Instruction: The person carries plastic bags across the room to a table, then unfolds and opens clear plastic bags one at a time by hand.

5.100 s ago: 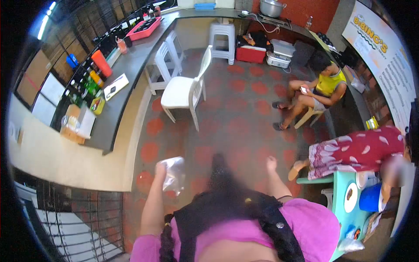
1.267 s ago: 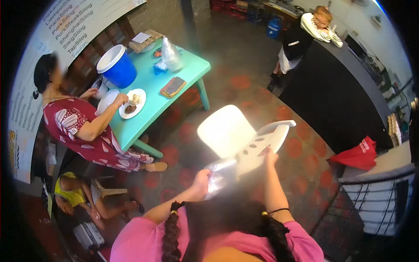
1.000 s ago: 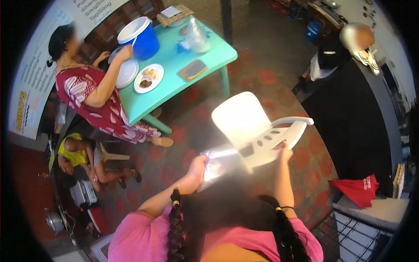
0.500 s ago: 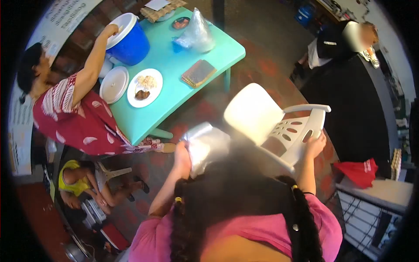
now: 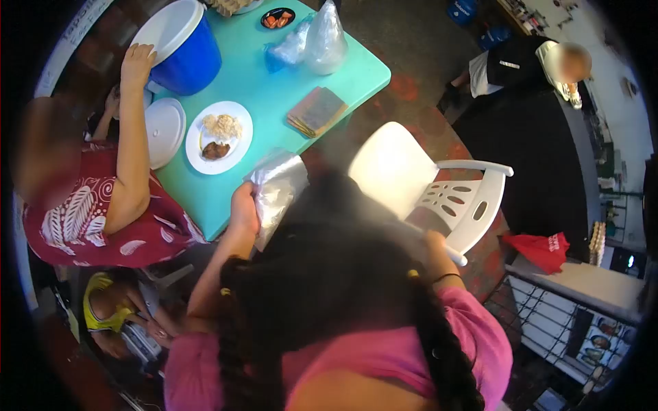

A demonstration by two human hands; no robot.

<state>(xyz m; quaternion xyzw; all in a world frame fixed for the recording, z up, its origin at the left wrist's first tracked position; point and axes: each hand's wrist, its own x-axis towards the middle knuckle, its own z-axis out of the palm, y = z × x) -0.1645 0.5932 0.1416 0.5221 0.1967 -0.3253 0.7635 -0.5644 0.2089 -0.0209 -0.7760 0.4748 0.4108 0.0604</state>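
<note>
Beside the turquoise bench (image 5: 250,74), near its close edge: left hand (image 5: 245,211) closed around a clear plastic bag (image 5: 277,190), crumpled and glinting; one bag or several, cannot tell. Right hand (image 5: 436,250) low at the back of a white plastic armchair (image 5: 389,163), fingers lost behind the frame and a dark blur; whether it grips or merely brushes, cannot tell. Changed within the last half second: the right hand was plainly on the chair's top rail and now sits lower and closer to the body, while the bag has shifted from in front of the chair towards the bench edge. Reading: the bag is the one sure hold, the chair hold is doubtful, and attention seems to lean benchward. Bag and bench overlap in view; contact unclear. On the bench, a white plate (image 5: 242,144) with rice (image 5: 223,125) and a brown cooked piece (image 5: 216,150); left of it a round white lid (image 5: 166,130); behind, a blue bucket (image 5: 188,61), a co-worker's hand (image 5: 139,60) at its pale rim, shifted along that rim since the previous view. Folded cloths (image 5: 317,111) near the bench's edge, closer to the chair.
</note>
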